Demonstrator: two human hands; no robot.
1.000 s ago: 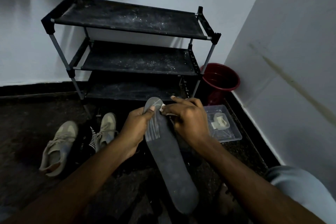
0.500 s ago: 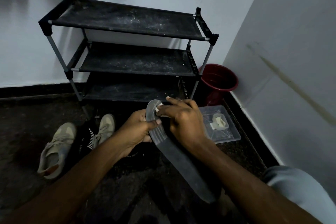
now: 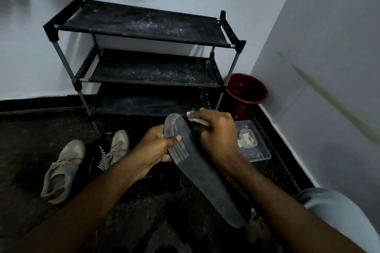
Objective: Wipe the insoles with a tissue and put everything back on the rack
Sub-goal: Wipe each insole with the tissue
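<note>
left hand (image 3: 153, 146) grip pinching insole (image 3: 197, 162) toe, thumb on top | right hand (image 3: 219, 131) grip clutching tissue (image 3: 194, 116) beside insole

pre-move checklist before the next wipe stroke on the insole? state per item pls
1. Dark grey foam insole held firm: ok, left hand grips its toe end, thumb on top.
2. White tissue in hand: ok, right hand is closed on it, just off the insole's toe edge.
3. Tissue touching the insole: not ok, it sits beside the edge.
4. Insole clean: cannot tell; pale streaks show near the toe.
5. Black three-shelf rack free for return: ok, no items visible on the shelves.
6. Beige lace-up sneakers back on the rack: not ok, both on the floor.
</note>
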